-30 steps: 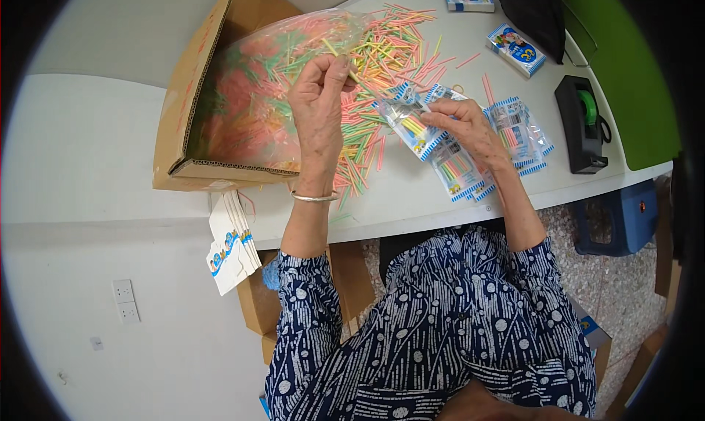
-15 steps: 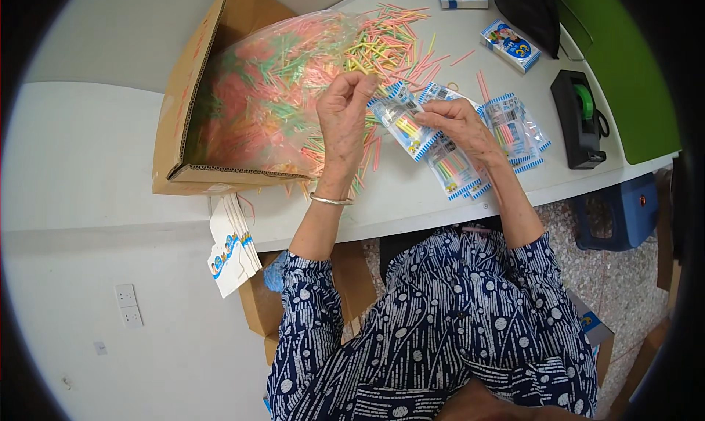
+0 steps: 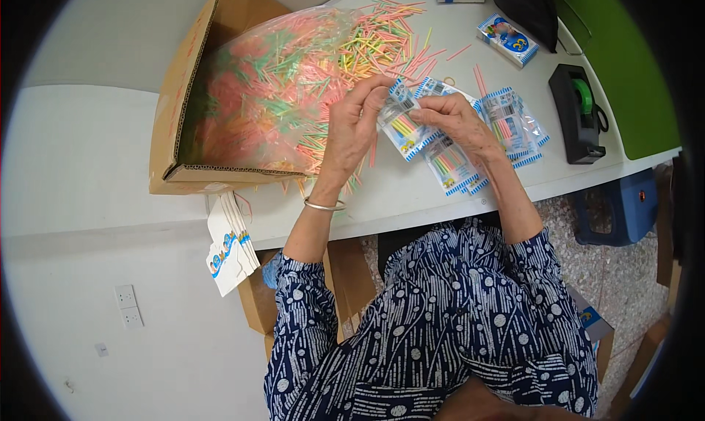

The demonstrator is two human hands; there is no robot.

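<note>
Between my hands is a small clear packet (image 3: 404, 127) with blue-striped ends and several thin coloured sticks inside. My left hand (image 3: 352, 123) is closed on its upper left edge, thumb against fingers. With thumb and fingers pinched, my right hand (image 3: 455, 123) grips the packet's right side. Under and beside my right hand lie more packets of the same kind, one (image 3: 449, 164) just below it and others (image 3: 507, 120) to its right. A heap of pink, yellow and green sticks (image 3: 378, 42) is spread on the table beyond my left hand.
At the left, a cardboard box (image 3: 180, 105) lies open toward the heap, with a clear plastic bag (image 3: 272, 90) of sticks in it. A black tape dispenser (image 3: 576, 120) stands at the right. Small printed boxes (image 3: 507, 39) and a black bag (image 3: 525, 9) lie at the back.
My left hand has moved right and slightly down onto the packet's upper edge. The packet has shifted a little left and stands more upright. My right hand keeps its grip.
</note>
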